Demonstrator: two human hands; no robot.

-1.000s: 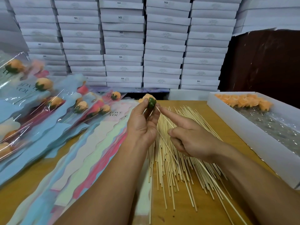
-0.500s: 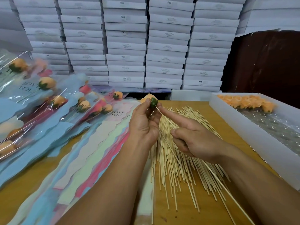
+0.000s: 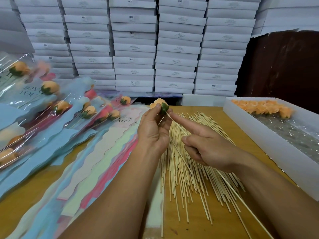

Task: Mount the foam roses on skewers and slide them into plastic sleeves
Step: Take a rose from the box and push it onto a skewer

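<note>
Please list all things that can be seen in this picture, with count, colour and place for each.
foam rose: one, orange with a green base, held above the table's far middle.
held skewer: one, pale wood, running from the rose's base toward the near right.
loose skewers: many, pale wood, piled on the table, centre.
empty sleeves: a stack, pastel, left of the skewers.
sleeved roses: several, orange in blue sleeves, far left.
tray: one, white, right; orange roses at its far end.
white boxes: many, stacked behind.
left hand: holds the rose.
right hand: holds the skewer, forefinger extended.
</note>
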